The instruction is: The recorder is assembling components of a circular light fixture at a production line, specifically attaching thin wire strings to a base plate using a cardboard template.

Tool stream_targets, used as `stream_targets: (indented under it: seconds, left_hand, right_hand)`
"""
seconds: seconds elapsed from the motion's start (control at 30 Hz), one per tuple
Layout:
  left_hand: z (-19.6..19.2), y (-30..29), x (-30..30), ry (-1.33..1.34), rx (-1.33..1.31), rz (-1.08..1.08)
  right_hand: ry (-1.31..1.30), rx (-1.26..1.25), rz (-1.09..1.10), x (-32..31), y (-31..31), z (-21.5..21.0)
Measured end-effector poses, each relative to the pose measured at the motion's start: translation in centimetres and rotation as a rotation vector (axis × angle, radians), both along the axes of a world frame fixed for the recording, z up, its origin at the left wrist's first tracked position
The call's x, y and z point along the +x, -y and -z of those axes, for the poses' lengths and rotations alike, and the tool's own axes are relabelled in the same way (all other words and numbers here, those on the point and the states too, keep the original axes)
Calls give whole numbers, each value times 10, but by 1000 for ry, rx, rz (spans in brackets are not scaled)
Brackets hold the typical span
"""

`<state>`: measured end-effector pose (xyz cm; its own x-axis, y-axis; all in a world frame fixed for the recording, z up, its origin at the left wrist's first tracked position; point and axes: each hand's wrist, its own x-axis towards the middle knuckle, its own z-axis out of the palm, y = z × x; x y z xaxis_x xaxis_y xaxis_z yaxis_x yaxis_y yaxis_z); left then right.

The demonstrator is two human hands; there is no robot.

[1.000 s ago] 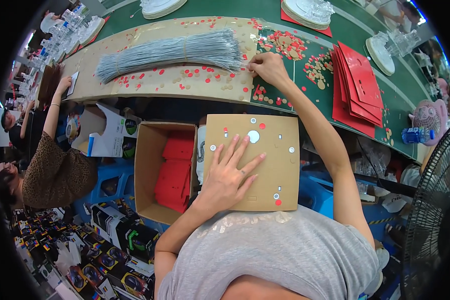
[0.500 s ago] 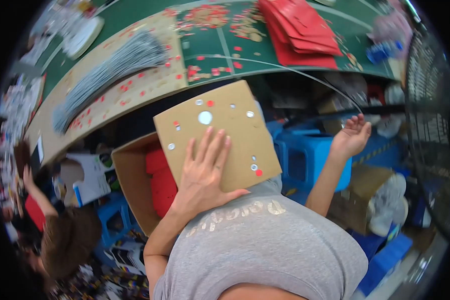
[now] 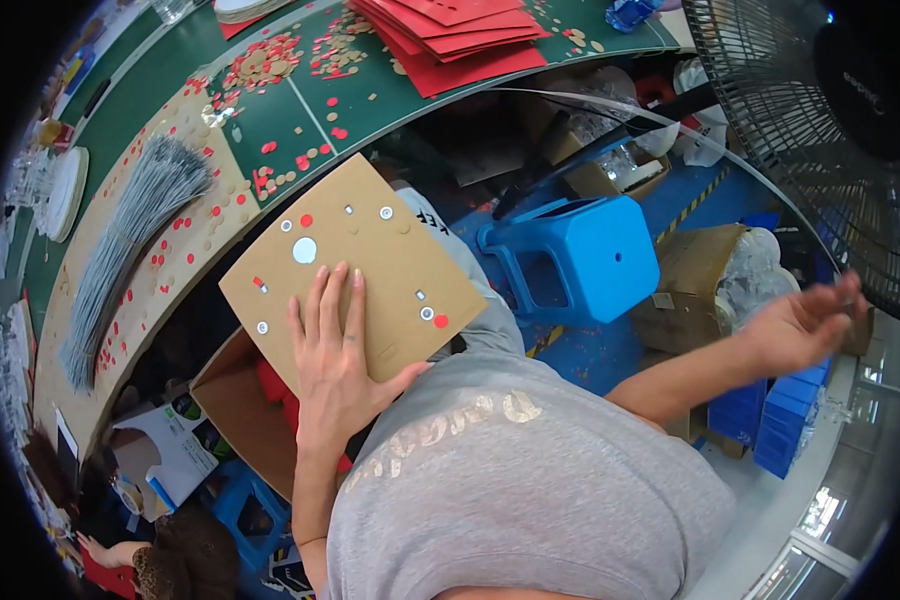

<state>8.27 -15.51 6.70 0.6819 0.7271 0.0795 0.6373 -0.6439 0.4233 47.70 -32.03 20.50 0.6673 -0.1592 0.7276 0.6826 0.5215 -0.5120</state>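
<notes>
1. Green work table [image 3: 300, 120] curves across the top, strewn with small red and tan discs [image 3: 270, 60]; a bundle of grey wires [image 3: 130, 230] lies along its tan left part, and a stack of red envelopes [image 3: 450, 30] sits at the upper middle.
2. Below the table edge, a brown cardboard sheet [image 3: 370, 260] rests on the person's lap, tilted like a diamond; a white round sticker [image 3: 305, 250] and a few small red and silver dots sit on it.
3. Left hand [image 3: 335, 360] lies flat on the lower part of the sheet, palm down; its fingers [image 3: 338, 295] are straight and close together, tips pointing toward the white sticker, just short of it; the thumb spreads out to the right.
4. Right hand [image 3: 800, 325] is stretched far out to the right, well apart from the sheet, open and empty, fingers loosely spread and blurred.
5. A blue plastic stool [image 3: 580, 260] stands on the floor between the sheet and the right hand; a fan grille [image 3: 820, 120] fills the upper right; an open carton [image 3: 240, 400] with red contents sits beside the left forearm.
</notes>
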Motion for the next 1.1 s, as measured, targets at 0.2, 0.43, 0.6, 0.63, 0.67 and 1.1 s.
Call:
stream_targets:
  seconds: [0.2, 0.43, 0.6, 0.63, 0.67, 1.1]
  left_hand:
    - [-5, -3, -7, 5, 38, 20]
    - [4, 1, -11, 117, -32, 70]
    - [-5, 1, -7, 117, -51, 70]
    - [-6, 0, -7, 111, -41, 76]
    - [-5, 0, -7, 110, -48, 69]
    - [-5, -3, -5, 104, -55, 39]
  right_hand:
    - [400, -84, -856, 5, 12, -46]
    - [698, -1189, -952, -115, -145, 57]
    - [847, -1236, -1023, -133, -156, 135]
    - [880, -1224, -993, -131, -156, 137]
    - [881, -1226, -1004, -129, -158, 139]
    - [1156, -1148, -1143, -112, -184, 129]
